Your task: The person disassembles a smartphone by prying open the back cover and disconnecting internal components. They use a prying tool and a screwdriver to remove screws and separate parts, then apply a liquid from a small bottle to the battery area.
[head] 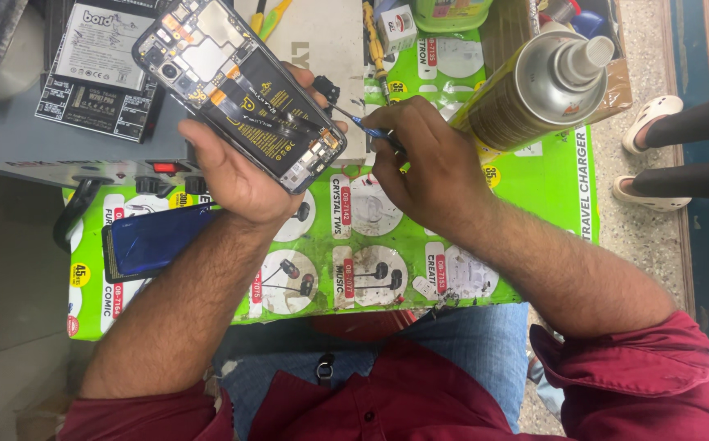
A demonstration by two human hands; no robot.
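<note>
Phone work like this rewards a steady cradle, so begin with your left hand [236, 167]: its fingers are wrapped round the opened phone [240, 90], thumb on the near edge and fingertips hooked over the far edge, holding it face-down and tilted above the desk [11, 139]. Keep that clamp on the frame only, and keep your fingertips off the black battery [269, 102] that lies between them. Below your left wrist a blue back cover [154, 241] lies flat on the green printed mat [534, 175], well apart from your fingers; leave it there, out of the tool's path.

Just right of your left fingertips, the thin metal tip of the screwdriver [363, 122] points at the lower end of the phone, near the small boards beside the battery. I cannot tell whether the tip is seated in a screw or only close to it. Judging by the angle, it comes in rather flat; bring it more upright to the board so it does not slip across the parts.

Your right hand [432, 167] has its fingers pinched together on the blue grip of the screwdriver, close to the tip. That short hold looks sound for fine control. Turn with the fingertips alone, press lightly, and rest the heel of the hand on the mat.

Beyond your right knuckles a metal spray can [534, 86] lies tilted; mind your elbow does not nudge it.
</note>
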